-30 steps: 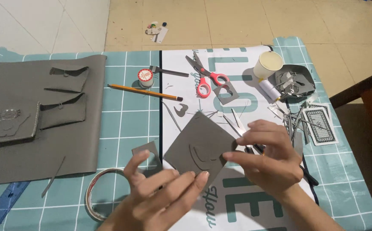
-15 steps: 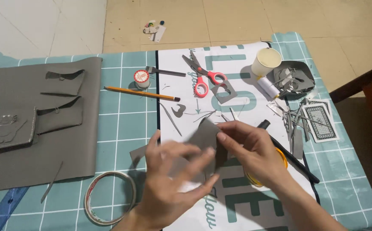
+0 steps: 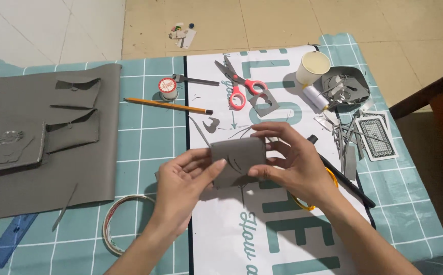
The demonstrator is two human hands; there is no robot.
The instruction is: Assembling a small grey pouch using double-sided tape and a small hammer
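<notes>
Between our two hands we hold a small folded piece of grey leather (image 3: 237, 159), up off the table. Our left hand (image 3: 183, 186) has its fingers closed on the left edge of the piece, with the thumb on the front. Our right hand (image 3: 295, 165) pinches the right edge, thumb below and fingers on top. Both hands touch the grey piece at once.

Under our hands lies a white paper sheet with big teal letters (image 3: 282, 239), and under that a teal cutting mat with white grid lines (image 3: 150, 132). Just behind our right hand we can see a bit of a yellow ring (image 3: 303, 204) and a long black stick (image 3: 348, 183).

Near our left wrist lies a roll of clear tape (image 3: 113, 224). Further left is a big grey leather sheet with cut flaps (image 3: 43, 137), and a blue ruler (image 3: 10, 239) sits at its lower corner.

Past our fingertips lie a yellow pencil (image 3: 168, 106), a small spool with a red and white top (image 3: 168, 87) and red-handled scissors (image 3: 239, 84). Past our right hand stand a cream paper cup (image 3: 313, 66) and a white thread spool (image 3: 315, 97), next to a heap of grey scraps (image 3: 343, 86). A playing card with a patterned back (image 3: 376, 132) lies well to the right of our fingers.
</notes>
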